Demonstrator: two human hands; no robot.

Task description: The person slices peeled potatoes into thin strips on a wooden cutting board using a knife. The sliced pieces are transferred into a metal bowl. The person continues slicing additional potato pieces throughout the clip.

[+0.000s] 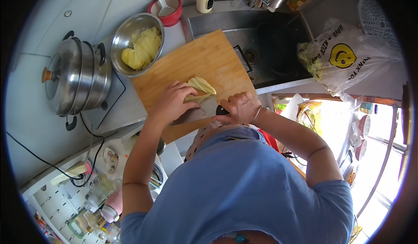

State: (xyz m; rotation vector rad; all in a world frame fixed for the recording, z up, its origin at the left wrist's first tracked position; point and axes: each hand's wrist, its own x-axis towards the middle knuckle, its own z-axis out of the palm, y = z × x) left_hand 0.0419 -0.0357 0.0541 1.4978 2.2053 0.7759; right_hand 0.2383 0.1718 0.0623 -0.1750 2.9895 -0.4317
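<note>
A wooden cutting board [174, 65] lies at an angle, with one corner over the sink. On its near part is a pale yellow-green leafy vegetable [202, 86], folded and lying on its side. My left hand [172, 100] grips the vegetable from the left, fingers curled over it. Closed round the black handle of a kitchen knife [222, 110] is my right hand [241, 107]. The knife's blade runs left from the handle, close beside the vegetable, and is partly hidden.
A steel bowl [116, 54] with shredded potato and a whole peeled piece touches the board's far left. Beyond stands a red bowl [176, 14] with a white spoon. Left is a steel steamer pot [69, 76]. The sink [278, 48] and a plastic bag [352, 57] are right.
</note>
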